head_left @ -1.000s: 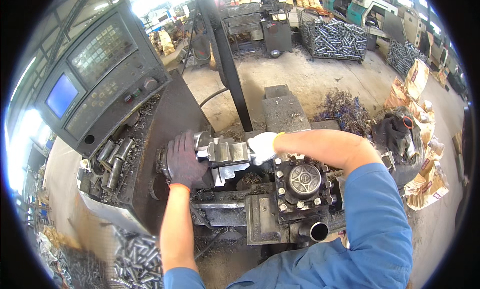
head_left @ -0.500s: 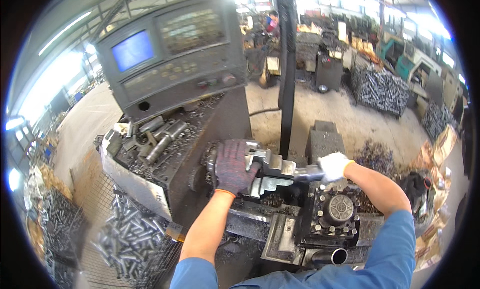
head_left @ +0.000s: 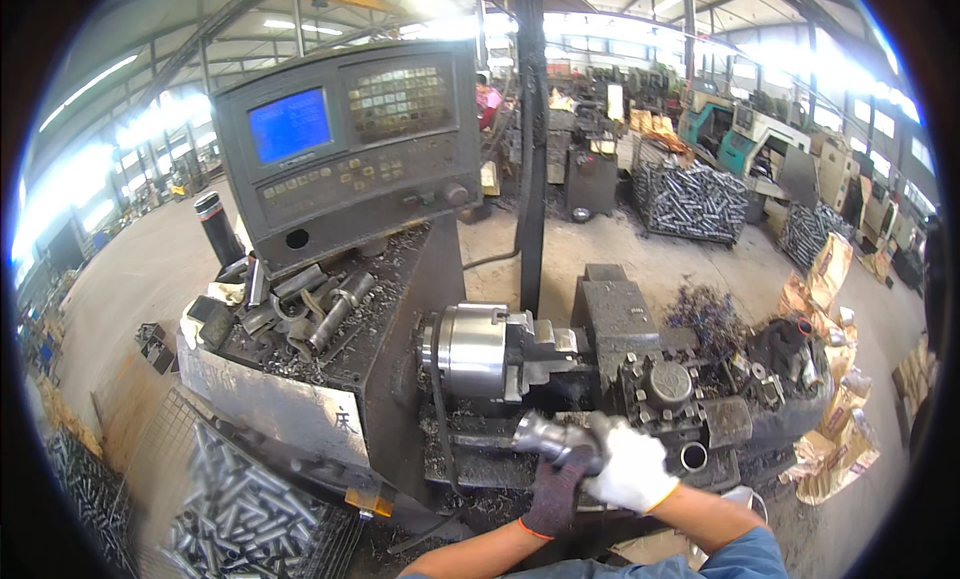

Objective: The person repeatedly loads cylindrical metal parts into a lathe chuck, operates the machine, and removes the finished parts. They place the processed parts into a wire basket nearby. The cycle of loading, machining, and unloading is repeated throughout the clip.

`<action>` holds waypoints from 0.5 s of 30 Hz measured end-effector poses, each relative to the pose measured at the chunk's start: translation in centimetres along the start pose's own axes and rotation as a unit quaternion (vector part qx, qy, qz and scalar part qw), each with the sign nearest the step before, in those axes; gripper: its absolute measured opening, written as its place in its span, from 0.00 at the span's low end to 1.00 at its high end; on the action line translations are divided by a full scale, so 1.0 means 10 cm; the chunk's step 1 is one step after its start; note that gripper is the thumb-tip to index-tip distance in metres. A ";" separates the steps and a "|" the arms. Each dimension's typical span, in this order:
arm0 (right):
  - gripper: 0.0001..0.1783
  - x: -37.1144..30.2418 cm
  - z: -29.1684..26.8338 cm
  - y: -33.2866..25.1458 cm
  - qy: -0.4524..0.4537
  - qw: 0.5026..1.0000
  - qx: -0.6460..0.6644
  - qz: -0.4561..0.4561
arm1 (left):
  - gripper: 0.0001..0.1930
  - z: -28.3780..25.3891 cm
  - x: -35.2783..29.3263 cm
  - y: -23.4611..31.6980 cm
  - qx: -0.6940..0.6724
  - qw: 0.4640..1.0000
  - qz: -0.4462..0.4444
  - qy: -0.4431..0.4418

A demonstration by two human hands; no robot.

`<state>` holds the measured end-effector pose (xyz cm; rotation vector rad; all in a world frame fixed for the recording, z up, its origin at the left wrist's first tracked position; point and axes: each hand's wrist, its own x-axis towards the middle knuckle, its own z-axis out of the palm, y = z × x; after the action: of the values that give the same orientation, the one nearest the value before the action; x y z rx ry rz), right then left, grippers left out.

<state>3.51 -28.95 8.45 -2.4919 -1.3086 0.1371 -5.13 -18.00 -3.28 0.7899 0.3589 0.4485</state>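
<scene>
Low in front of the lathe, both my hands are closed on a short stepped steel cylinder [head_left: 543,435], held tilted with its shiny end pointing left. My left hand [head_left: 558,497], in a dark glove with an orange cuff, grips it from below. In a white glove, my right hand [head_left: 632,467] wraps its right end, which is partly hidden by the fingers. Behind them is the lathe chuck [head_left: 473,351], its stepped jaws [head_left: 548,347] holding nothing that I can see. The tool post [head_left: 668,385] stands right of the chuck, above my right hand.
A control panel [head_left: 350,144] with a blue screen rises at the left. Metal pieces and chips cover the ledge [head_left: 385,309] below it. A wire basket of steel tubes [head_left: 240,499] sits lower left. Dark chips [head_left: 708,314] and paper sacks [head_left: 835,429] lie at the right.
Both hands have come away from the chuck toward me. The steel cylinder has moved from the jaws down to the front, and my left hand has joined the right on it.
</scene>
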 end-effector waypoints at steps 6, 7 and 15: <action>0.44 -0.52 1.31 0.70 -0.277 0.892 0.304 0.186 | 0.19 -0.70 -0.11 -0.49 0.003 0.989 -0.141 0.049; 0.37 -0.57 1.55 0.75 -0.266 0.856 0.371 0.244 | 0.19 -0.72 -0.11 -0.52 -0.024 0.985 -0.167 0.023; 0.33 -1.90 1.30 2.02 -0.197 0.913 0.347 0.079 | 0.26 -0.91 -0.27 -0.49 -0.155 0.963 -0.216 0.040</action>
<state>5.43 -52.09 -11.58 -1.9827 -0.9429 1.0024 -10.47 -16.99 -12.51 0.3710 0.5083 0.1203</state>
